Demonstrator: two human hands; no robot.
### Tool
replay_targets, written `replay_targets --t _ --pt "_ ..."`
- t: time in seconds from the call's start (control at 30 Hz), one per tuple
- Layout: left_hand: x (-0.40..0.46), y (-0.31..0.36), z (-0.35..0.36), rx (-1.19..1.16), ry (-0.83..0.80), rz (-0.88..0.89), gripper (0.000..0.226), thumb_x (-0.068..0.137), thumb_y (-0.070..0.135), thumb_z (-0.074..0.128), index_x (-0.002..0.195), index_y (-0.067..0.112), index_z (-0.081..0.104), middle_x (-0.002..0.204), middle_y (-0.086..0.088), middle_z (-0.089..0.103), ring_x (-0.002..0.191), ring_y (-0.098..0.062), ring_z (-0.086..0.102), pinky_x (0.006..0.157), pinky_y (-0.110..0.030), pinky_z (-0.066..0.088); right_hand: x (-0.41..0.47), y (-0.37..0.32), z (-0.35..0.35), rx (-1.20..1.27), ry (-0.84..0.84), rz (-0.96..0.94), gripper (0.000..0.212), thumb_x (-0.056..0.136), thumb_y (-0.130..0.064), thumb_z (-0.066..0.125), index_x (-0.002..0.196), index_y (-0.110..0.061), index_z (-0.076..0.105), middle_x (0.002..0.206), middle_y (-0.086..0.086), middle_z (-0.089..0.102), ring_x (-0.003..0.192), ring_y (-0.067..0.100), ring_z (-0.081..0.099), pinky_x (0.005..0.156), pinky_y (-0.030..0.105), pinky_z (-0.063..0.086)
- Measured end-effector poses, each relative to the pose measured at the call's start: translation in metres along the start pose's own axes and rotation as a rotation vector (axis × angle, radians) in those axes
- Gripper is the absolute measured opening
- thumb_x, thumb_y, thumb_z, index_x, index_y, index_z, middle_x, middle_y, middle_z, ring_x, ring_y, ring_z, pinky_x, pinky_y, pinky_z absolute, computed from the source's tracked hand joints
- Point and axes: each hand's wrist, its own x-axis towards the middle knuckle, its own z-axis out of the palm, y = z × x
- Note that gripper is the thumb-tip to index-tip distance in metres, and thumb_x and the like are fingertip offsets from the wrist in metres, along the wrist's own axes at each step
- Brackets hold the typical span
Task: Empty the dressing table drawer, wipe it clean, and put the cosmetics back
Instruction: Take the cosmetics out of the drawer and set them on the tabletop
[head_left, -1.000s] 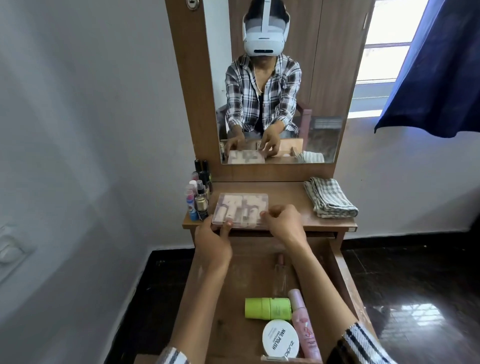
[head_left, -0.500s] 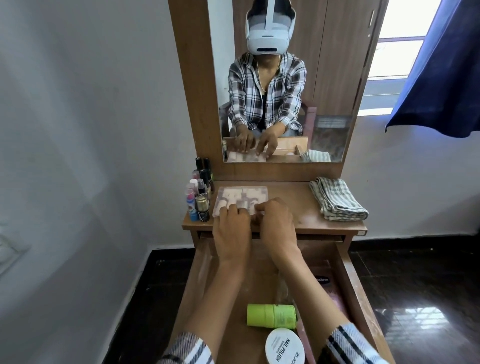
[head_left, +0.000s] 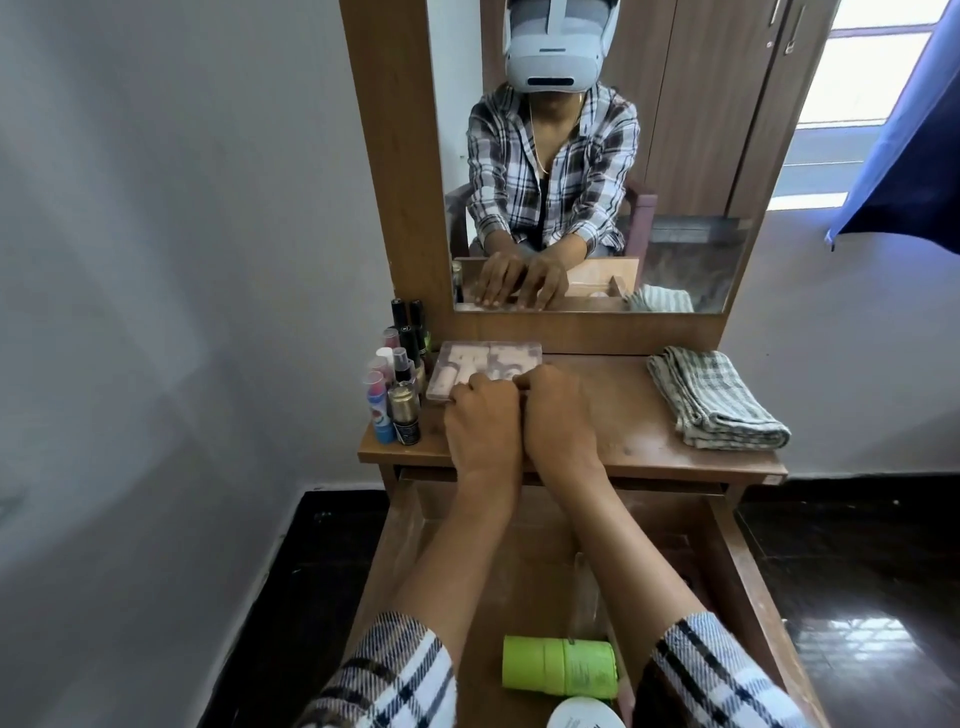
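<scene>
A clear makeup palette (head_left: 478, 361) lies flat on the wooden dressing table top (head_left: 639, 431), its far edge close to the mirror base. My left hand (head_left: 483, 421) and my right hand (head_left: 558, 415) sit side by side on its near part, fingers laid over it; the mirror shows the fingers flat on the lid. Below my forearms the drawer (head_left: 737, 561) stands pulled out. A lime green tube (head_left: 558, 665) lies on its side in it, with a white round jar (head_left: 584, 717) at the bottom edge and a clear slim bottle (head_left: 584, 592) between my arms.
A cluster of small bottles and sprays (head_left: 397, 379) stands at the left end of the table top, touching the palette's left side. A folded checked cloth (head_left: 714, 397) lies at the right end. The mirror (head_left: 675, 182) rises behind; dark floor lies on both sides.
The palette has slid away from the table's front edge toward the mirror. Both hands moved forward with it, from gripping its near edge to lying on top.
</scene>
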Motion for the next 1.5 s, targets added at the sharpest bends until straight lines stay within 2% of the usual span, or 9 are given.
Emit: replay_targets --t 0.4,0.53,0.6,0.7,0.9,1.03,1.23,1.37,1.5 --pt "0.001 0.004 0.008 0.109 -0.047 0.008 0.029 0.095 -0.001 0.033 0.105 0.001 0.06 0.11 -0.016 0.056 0.101 -0.031 0.057 0.075 -0.034 0.05 0.005 0.006 -0.003 -0.008 -0.045 -0.053 0.03 0.092 -0.004 0.043 0.075 -0.005 0.069 0.078 0.009 0.066 0.069 0.02 0.06 0.053 0.027 0.043" --pt "-0.01 -0.002 -0.008 0.128 -0.022 0.014 0.025 0.093 0.005 0.04 0.112 0.007 0.057 0.118 -0.013 0.055 0.111 -0.03 0.052 0.092 -0.041 0.041 -0.003 0.013 -0.026 0.044 -0.163 -0.061 0.025 0.091 -0.014 0.056 0.114 -0.012 0.066 0.116 0.01 0.065 0.104 0.024 0.061 0.088 0.037 0.052" --pt "-0.028 -0.01 -0.016 0.191 0.082 0.021 0.026 0.091 0.013 0.049 0.117 0.013 0.055 0.12 -0.008 0.057 0.114 -0.028 0.051 0.097 -0.043 0.038 -0.02 0.02 -0.038 0.014 -0.07 -0.081 0.038 0.089 -0.016 0.062 0.127 -0.019 0.059 0.132 0.007 0.054 0.119 0.024 0.052 0.094 0.033 0.045" --pt "-0.069 -0.014 -0.023 0.173 0.241 0.133 0.025 0.085 0.025 0.06 0.109 0.018 0.06 0.108 -0.002 0.064 0.098 -0.024 0.059 0.085 -0.039 0.044 -0.059 0.027 -0.052 0.126 0.147 -0.055 0.032 0.087 -0.014 0.064 0.119 -0.016 0.065 0.12 0.003 0.058 0.109 0.018 0.057 0.082 0.019 0.039" --pt "-0.138 -0.011 -0.021 -0.169 -0.29 0.218 0.036 0.085 0.04 0.057 0.118 0.027 0.051 0.124 0.003 0.051 0.118 -0.022 0.045 0.094 -0.041 0.032 -0.127 0.044 -0.077 0.241 0.059 0.237 0.031 0.084 -0.007 0.065 0.114 -0.016 0.067 0.112 0.001 0.065 0.086 0.009 0.064 0.074 0.011 0.046" --pt "-0.154 -0.017 -0.023 -0.207 -0.584 0.152 0.05 0.082 0.035 0.065 0.127 0.026 0.046 0.135 0.001 0.046 0.128 -0.023 0.04 0.103 -0.041 0.03 -0.163 0.052 -0.084 0.116 -0.147 0.415 0.021 0.081 -0.007 0.067 0.101 -0.012 0.067 0.103 0.01 0.068 0.097 0.028 0.064 0.081 0.03 0.052" --pt "-0.169 -0.026 -0.015 -0.173 -0.743 0.135 0.059 0.083 0.025 0.065 0.136 0.018 0.039 0.14 -0.006 0.042 0.128 -0.025 0.04 0.106 -0.04 0.033 -0.198 0.046 -0.075 -0.144 -0.29 0.508 0.027 0.096 -0.026 0.047 0.107 -0.004 0.059 0.115 0.014 0.059 0.109 0.032 0.057 0.083 0.034 0.046" --pt "-0.167 -0.027 -0.009 -0.136 -0.755 0.154 0.06 0.082 0.025 0.066 0.135 0.018 0.039 0.137 -0.007 0.044 0.125 -0.026 0.043 0.102 -0.04 0.037 -0.196 0.045 -0.066 -0.29 -0.333 0.49 0.022 0.097 -0.013 0.046 0.111 -0.012 0.062 0.119 0.009 0.059 0.114 0.027 0.057 0.084 0.033 0.048" --pt "-0.165 -0.031 -0.003 -0.13 -0.738 0.17 0.05 0.083 0.021 0.065 0.128 0.014 0.045 0.131 -0.009 0.048 0.12 -0.027 0.048 0.097 -0.038 0.041 -0.193 0.043 -0.057 -0.427 -0.394 0.445 0.035 0.091 0.001 0.05 0.118 -0.016 0.062 0.121 0.005 0.059 0.115 0.023 0.057 0.082 0.032 0.052"
